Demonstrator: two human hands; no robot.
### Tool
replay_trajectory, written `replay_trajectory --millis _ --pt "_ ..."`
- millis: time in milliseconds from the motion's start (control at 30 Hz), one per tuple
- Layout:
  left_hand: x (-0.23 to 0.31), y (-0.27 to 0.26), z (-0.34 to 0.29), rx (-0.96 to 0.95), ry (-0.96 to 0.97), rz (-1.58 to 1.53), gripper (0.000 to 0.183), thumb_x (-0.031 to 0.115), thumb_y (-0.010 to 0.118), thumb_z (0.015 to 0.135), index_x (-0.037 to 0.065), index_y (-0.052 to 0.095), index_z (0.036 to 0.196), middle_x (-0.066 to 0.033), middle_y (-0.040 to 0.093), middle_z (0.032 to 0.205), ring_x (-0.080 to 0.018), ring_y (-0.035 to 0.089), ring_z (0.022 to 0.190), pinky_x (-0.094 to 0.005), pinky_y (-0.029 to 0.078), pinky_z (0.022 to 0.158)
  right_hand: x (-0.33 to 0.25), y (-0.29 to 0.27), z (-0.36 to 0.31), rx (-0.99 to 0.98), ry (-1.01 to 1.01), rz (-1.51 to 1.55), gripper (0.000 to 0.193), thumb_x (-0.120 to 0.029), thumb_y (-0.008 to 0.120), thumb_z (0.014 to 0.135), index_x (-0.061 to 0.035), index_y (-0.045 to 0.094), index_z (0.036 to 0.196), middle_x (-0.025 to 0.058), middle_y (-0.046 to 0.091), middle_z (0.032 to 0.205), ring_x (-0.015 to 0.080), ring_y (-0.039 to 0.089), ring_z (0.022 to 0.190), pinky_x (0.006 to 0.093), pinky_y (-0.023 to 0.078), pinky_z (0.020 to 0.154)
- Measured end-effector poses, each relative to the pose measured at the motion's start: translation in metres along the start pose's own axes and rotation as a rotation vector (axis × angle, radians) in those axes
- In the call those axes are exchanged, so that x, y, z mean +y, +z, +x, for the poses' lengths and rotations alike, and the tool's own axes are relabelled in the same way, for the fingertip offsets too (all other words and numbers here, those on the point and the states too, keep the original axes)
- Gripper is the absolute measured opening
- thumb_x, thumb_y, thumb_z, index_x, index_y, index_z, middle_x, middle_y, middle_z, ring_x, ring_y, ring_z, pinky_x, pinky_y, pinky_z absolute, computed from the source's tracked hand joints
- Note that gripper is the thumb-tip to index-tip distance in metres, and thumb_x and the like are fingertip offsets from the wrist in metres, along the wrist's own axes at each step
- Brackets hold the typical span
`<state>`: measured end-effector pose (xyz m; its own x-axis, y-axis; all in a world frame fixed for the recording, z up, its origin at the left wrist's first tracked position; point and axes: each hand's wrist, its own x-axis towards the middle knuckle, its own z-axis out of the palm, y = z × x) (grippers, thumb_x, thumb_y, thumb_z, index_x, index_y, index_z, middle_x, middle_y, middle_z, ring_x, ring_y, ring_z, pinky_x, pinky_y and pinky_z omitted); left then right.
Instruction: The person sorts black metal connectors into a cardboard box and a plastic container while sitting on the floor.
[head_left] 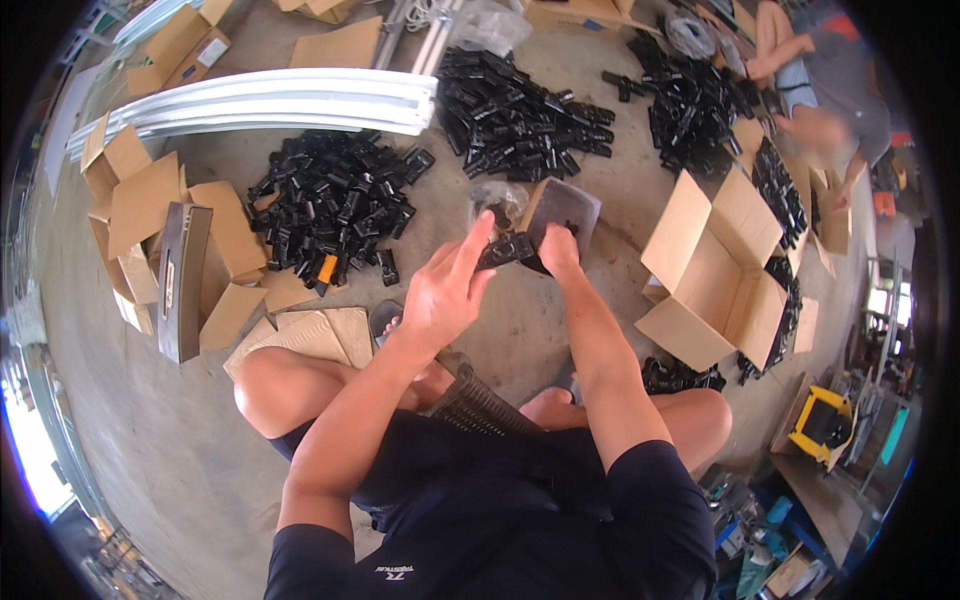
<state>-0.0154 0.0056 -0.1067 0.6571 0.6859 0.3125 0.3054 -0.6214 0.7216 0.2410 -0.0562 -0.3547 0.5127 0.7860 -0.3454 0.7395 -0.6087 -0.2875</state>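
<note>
A black part is sitting in the hand, just left of the bin

Closest to the person, flat cardboard is lying left of the bin. The left hand seems to be pinching the near end of the black part, with one finger sticking up. Its lower fingers are hiding. The right hand is pointing down at the bin's near side, and its fingertips are hiding, so I can't tell if they are holding anything.

The black part is looking light, hard and a bit shiny, like plastic. It is probably not bending much, and the smooth sides may be slipping a little. Its long sides are looking best for a thumb and finger; its bumpy end may be giving some grip too.

Right of the bin, a big open box is standing. Left of it, a heap of black pieces is lying, with one orange piece showing. Far behind the bin, another black heap is spreading out.
</note>
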Motion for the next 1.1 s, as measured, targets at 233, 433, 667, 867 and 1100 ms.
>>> replay_trajectory --millis 233,433,667,867,1100 --pt "-0.018 -0.021 -0.018 0.039 0.023 -0.03 0.084 0.001 0.073 0.081 0.008 0.036 0.156 -0.0129 0.069 0.1 -0.0328 0.066 0.088 -0.0428 0.056 0.074 -0.031 -0.076 -0.029 0.274 -0.143 0.433 0.015 -0.014 0.07 0.091 -0.0016 0.071 0.099 0.012 0.074 0.086 0.0239 0.07 0.076 0.0374 0.057 0.072" --pt "-0.012 -0.029 -0.015 0.082 0.104 -0.033 0.088 -0.002 0.068 0.079 0.012 0.033 0.158 -0.0103 0.068 0.094 -0.0307 0.065 0.084 -0.0426 0.057 0.066 -0.136 -0.218 -0.134 0.32 -0.376 0.699 0.013 0.0 0.068 0.091 0.0001 0.071 0.103 0.0072 0.071 0.096 0.0114 0.065 0.075 0.0261 0.053 0.069" --pt "0.004 -0.026 -0.021 0.103 0.164 -0.055 0.088 0.001 0.071 0.078 0.013 0.034 0.157 -0.0086 0.066 0.089 -0.0296 0.065 0.082 -0.0419 0.057 0.066 -0.156 -0.221 -0.178 0.409 -0.716 0.383 0.015 0.0 0.072 0.086 -0.0028 0.07 0.101 0.0112 0.07 0.095 0.0277 0.069 0.082 0.0351 0.057 0.071" --pt "0.003 -0.03 -0.031 0.118 0.18 -0.047 0.088 0.0 0.072 0.078 0.012 0.035 0.157 -0.0083 0.066 0.091 -0.0289 0.065 0.082 -0.0416 0.057 0.065 -0.159 -0.21 -0.184 0.466 -0.887 0.265 0.015 0.003 0.074 0.081 -0.0014 0.067 0.094 0.0105 0.069 0.093 0.0306 0.066 0.086 0.0396 0.055 0.073" --pt "0.001 -0.036 -0.038 0.108 0.176 -0.047 0.086 0.0 0.072 0.078 0.011 0.036 0.157 -0.0086 0.067 0.093 -0.0295 0.065 0.085 -0.0416 0.057 0.065 -0.165 -0.201 -0.186 0.452 -0.886 0.291 0.014 0.002 0.075 0.08 -0.0007 0.068 0.092 0.0106 0.066 0.09 0.0312 0.065 0.086 0.0404 0.054 0.074"
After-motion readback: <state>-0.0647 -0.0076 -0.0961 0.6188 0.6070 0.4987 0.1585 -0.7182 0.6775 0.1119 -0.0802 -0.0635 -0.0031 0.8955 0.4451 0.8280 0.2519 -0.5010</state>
